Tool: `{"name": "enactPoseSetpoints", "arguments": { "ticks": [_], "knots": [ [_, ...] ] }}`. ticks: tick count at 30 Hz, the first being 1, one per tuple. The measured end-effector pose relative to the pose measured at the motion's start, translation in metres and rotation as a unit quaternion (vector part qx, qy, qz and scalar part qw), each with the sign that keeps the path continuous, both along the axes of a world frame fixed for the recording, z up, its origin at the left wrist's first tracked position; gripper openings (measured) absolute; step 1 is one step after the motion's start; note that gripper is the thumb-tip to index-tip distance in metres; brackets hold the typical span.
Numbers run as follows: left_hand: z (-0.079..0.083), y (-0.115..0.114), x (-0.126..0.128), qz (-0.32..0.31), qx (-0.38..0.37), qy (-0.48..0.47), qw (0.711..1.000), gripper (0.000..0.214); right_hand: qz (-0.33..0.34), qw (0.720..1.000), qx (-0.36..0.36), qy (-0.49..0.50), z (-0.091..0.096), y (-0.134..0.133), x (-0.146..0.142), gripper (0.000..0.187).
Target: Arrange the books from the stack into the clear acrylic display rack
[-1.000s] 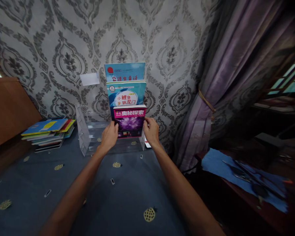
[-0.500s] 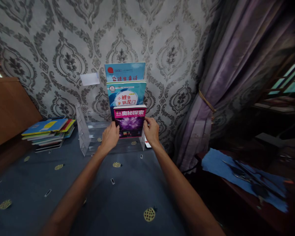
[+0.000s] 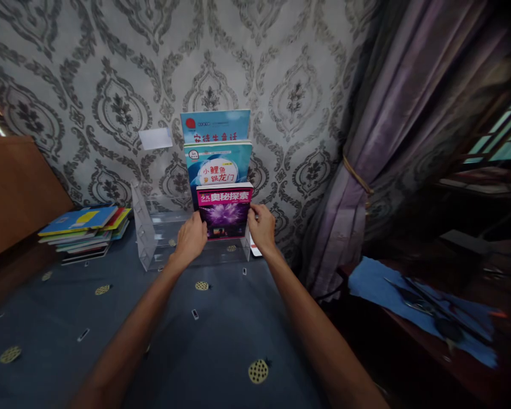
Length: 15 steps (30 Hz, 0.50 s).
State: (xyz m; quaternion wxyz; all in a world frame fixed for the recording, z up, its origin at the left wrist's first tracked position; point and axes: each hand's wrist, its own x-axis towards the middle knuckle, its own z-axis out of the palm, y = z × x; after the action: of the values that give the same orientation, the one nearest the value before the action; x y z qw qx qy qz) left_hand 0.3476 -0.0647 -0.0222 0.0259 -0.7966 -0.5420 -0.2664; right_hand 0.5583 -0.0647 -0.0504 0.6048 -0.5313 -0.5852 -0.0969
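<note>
A magenta and purple book (image 3: 224,213) faces me at the front of a clear acrylic book rack (image 3: 147,236). My left hand (image 3: 192,236) grips its left edge, and my right hand (image 3: 262,227) pinches its right edge. Both hands are closed on the book. Behind it a teal book (image 3: 218,165) with a white oval on its cover stands higher in the rack. A light blue book (image 3: 216,126) rises at the very back, its lower part hidden. Whether the front book's bottom edge touches its tier I cannot tell.
A stack of books (image 3: 85,230) lies left of the rack, beside a brown wooden panel (image 3: 21,193). The table has a dark blue cloth (image 3: 170,341) with pineapple prints. On the right hang purple curtains (image 3: 344,210), near a blue cloth (image 3: 378,284) with dark tools on it.
Almost nothing differs. The top of the front book sits very slightly higher against the teal book, and both hands keep their grip on it.
</note>
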Motion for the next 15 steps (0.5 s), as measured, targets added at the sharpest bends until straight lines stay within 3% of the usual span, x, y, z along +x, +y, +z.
{"name": "enactPoseSetpoints", "arguments": {
  "ticks": [5,8,10,11,13,15],
  "knots": [
    [0.001,-0.006,-0.005,-0.018,0.040,-0.062,0.997,0.047,-0.006,1.000,0.010,0.003,0.001,-0.001,0.002,0.030],
    [0.016,-0.030,-0.008,-0.009,0.078,-0.092,0.993,0.050,-0.016,0.999,0.015,0.023,0.004,-0.003,0.005,0.031],
    [0.035,-0.057,-0.008,-0.063,0.069,-0.152,0.984,0.039,-0.020,0.998,0.032,0.057,0.008,-0.005,0.005,0.031],
    [0.045,-0.073,-0.007,-0.125,0.041,-0.195,0.972,0.031,-0.021,0.996,0.044,0.081,0.010,-0.007,0.004,0.031],
    [0.062,-0.107,-0.005,-0.272,-0.072,-0.292,0.914,0.026,-0.020,0.989,0.077,0.128,0.017,-0.014,-0.001,0.030],
    [0.070,-0.141,-0.005,-0.421,-0.199,-0.361,0.808,0.042,-0.008,0.984,0.113,0.141,0.026,-0.025,-0.013,0.028]
  ]
}}
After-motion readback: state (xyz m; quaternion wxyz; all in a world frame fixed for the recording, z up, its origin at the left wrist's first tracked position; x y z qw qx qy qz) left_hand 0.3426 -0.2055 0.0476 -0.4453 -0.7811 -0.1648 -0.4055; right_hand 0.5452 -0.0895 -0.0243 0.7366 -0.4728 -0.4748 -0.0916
